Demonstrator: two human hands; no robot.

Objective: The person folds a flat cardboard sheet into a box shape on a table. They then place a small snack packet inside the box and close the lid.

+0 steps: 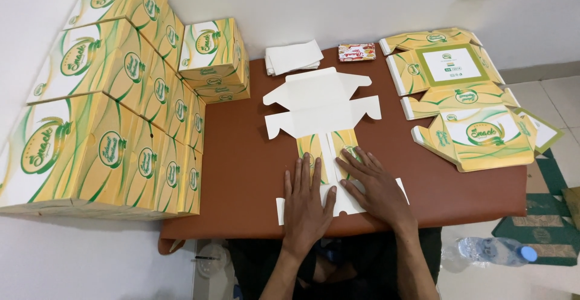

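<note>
A flat, unfolded cardboard box blank [320, 109] lies white side up on the brown table [241, 173], with yellow-green printed flaps folded over near its middle. My left hand [307, 206] lies flat, palm down, on the blank's near end. My right hand [374, 185] presses beside it, fingers spread over a folded printed flap. Neither hand grips anything.
Stacks of assembled yellow, green and white boxes [115, 112] fill the table's left side, with a shorter stack [214, 58] behind. A pile of flat printed blanks [465, 100] sits at right. White folded sheets [294, 56] and a small packet [356, 51] lie at the back. A water bottle [498, 250] is on the floor.
</note>
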